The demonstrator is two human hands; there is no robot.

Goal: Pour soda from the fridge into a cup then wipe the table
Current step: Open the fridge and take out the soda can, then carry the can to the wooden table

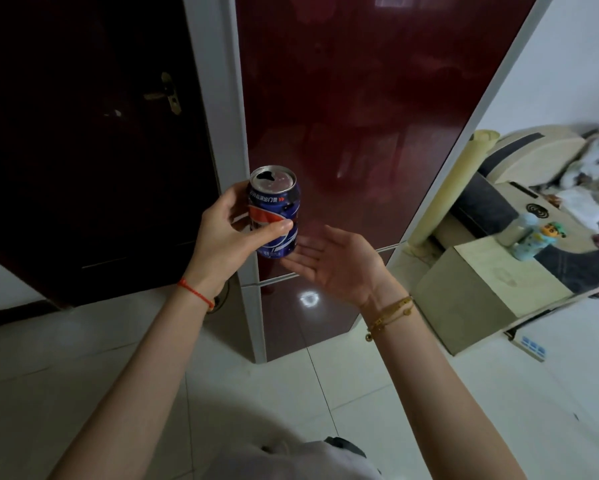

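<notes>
The left hand [227,233] has its thumb and fingers curled round a blue soda can [274,211] and holds it up near the middle of the frame. The can stands almost straight, and its top has an open hole. The right hand [332,263] is flat, palm up, fingers spread loosely, just under and beside the can's bottom. Behind them is the shut dark red fridge [353,98]. A dark door [83,133] fills the upper left. A sofa [533,188] sits at the right.
</notes>
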